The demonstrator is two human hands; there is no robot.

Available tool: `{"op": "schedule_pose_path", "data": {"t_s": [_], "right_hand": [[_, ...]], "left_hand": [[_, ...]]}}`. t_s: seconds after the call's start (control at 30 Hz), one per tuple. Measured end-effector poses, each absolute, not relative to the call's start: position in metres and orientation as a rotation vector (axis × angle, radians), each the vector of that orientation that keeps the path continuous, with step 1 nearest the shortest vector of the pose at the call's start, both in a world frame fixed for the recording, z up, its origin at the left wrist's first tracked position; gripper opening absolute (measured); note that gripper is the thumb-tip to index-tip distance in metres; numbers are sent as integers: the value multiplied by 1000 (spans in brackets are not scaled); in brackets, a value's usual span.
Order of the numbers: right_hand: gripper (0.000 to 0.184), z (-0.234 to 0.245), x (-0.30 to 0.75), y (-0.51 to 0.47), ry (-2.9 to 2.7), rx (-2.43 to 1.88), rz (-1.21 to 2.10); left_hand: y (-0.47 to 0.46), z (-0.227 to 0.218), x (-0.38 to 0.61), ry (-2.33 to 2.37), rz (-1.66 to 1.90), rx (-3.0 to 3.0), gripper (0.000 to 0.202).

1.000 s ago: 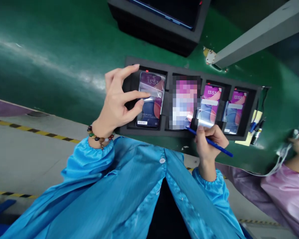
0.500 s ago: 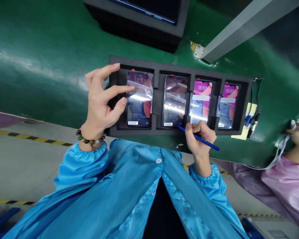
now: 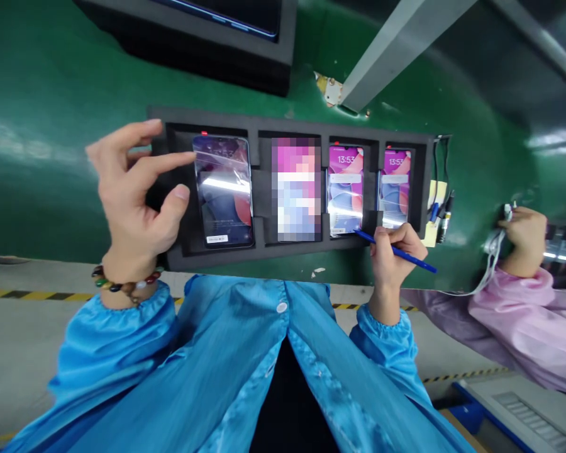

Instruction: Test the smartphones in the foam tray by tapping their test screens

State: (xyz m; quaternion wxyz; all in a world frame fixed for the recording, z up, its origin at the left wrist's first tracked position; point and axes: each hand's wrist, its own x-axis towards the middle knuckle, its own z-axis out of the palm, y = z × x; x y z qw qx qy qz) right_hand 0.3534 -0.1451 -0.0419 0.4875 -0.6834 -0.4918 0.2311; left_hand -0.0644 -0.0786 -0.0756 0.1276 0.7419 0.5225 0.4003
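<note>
Several smartphones lie face up in a black foam tray (image 3: 290,250). My left hand (image 3: 134,195) is open at the tray's left end, its index fingertip by the upper left edge of the first phone (image 3: 226,204), whose screen is dim. A blocky blur covers the second phone (image 3: 296,189). The third phone (image 3: 345,198) and the fourth phone (image 3: 395,192) show bright lock screens reading 13:53. In my right hand (image 3: 396,251) is a slim blue pen (image 3: 417,261); its tip points at the third phone's lower right corner.
Behind the tray stands a dark foam block (image 3: 207,60) bearing another device. A grey metal post (image 3: 382,56) rises from the green table. Markers (image 3: 445,220) and yellow notes (image 3: 429,236) lie right of the tray. Farther right, a co-worker's hand (image 3: 523,236) holds a white cable.
My right hand has moved the pen from the second phone to the third. My left index finger has shifted off the first phone's screen to its edge, and that screen is dimmer. The view has shifted.
</note>
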Motion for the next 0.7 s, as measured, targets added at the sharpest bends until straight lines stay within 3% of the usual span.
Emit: {"op": "schedule_pose_path", "data": {"t_s": [0.7], "right_hand": [[48,-46,366,-145,-1158,-1653,629]], "left_hand": [[-79,-71,-55,1677,1173,2011,61]]}}
